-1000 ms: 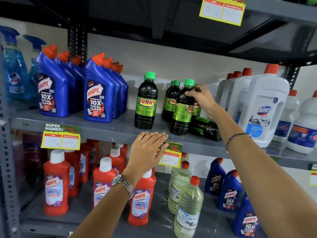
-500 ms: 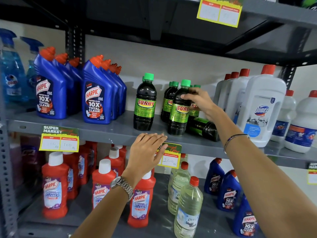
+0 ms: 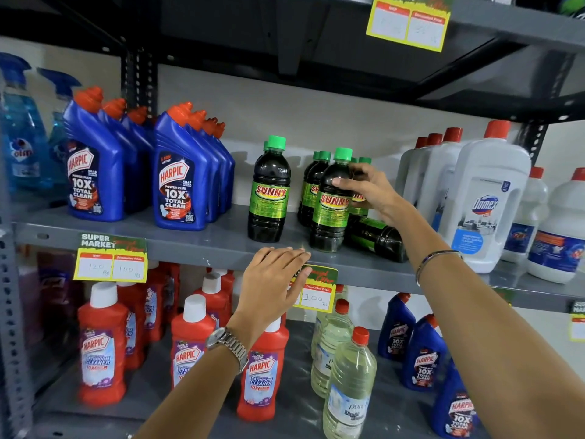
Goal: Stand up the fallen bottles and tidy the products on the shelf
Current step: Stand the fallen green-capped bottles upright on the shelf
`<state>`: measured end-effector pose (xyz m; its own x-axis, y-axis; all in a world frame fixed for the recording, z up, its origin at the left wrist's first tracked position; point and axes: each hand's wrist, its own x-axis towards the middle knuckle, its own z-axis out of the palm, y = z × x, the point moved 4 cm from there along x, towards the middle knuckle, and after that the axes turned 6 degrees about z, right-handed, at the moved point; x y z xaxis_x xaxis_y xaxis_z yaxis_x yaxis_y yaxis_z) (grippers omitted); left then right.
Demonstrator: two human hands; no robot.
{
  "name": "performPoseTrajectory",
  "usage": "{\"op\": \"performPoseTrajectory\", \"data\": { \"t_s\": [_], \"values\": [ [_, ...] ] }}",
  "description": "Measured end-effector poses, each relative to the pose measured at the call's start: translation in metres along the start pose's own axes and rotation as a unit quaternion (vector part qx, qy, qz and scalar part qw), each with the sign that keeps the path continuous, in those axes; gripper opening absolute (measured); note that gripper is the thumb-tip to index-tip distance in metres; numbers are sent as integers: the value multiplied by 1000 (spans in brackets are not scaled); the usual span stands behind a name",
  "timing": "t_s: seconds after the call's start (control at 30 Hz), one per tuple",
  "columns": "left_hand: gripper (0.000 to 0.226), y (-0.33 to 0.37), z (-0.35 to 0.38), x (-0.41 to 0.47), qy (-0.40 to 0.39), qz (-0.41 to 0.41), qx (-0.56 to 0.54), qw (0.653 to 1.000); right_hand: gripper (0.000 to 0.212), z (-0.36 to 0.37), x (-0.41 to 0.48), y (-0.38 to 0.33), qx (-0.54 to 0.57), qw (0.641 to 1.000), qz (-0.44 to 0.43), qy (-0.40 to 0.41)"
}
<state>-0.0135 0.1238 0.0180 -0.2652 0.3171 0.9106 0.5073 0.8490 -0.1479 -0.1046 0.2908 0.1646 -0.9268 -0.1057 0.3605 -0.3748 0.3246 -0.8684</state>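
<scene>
Since the earlier frame, the right hand (image 3: 368,193) has slid from the cap down to the shoulder of the upright dark plastic Sunny bottle with a green cap (image 3: 330,201), its fingers (image 3: 343,182) now clamped around that bottle. It stands near the front edge of the grey metal shelf (image 3: 196,245), in front of more upright Sunny bottles. Just to its right, touching its base, a fallen dark Sunny bottle (image 3: 376,237) lies on its side under the right forearm. Another upright Sunny bottle (image 3: 269,191) stands apart to the left. The left hand (image 3: 272,280) rests flat against the shelf's front edge, fingers together and holding nothing, partly covering a yellow price tag (image 3: 316,294). Blue Harpic bottles (image 3: 185,172) fill the shelf's left end; white Domex jugs (image 3: 481,198) stand toward its right end.
</scene>
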Motion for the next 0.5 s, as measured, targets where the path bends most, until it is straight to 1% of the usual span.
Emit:
{"op": "performPoseTrajectory", "data": {
  "t_s": [0.27, 0.4, 0.5],
  "values": [
    [31, 1, 0, 0, 4, -3, -3, 1000, 57, 1, -1, 4, 7, 1000, -19, 10],
    [31, 2, 1, 1, 19, -6, 2, 1000, 58, 2, -4, 4, -2, 1000, -30, 7],
    [31, 6, 6, 1, 35, -16, 17, 999, 59, -6, -7, 10, -8, 999, -41, 33]
  ]
}}
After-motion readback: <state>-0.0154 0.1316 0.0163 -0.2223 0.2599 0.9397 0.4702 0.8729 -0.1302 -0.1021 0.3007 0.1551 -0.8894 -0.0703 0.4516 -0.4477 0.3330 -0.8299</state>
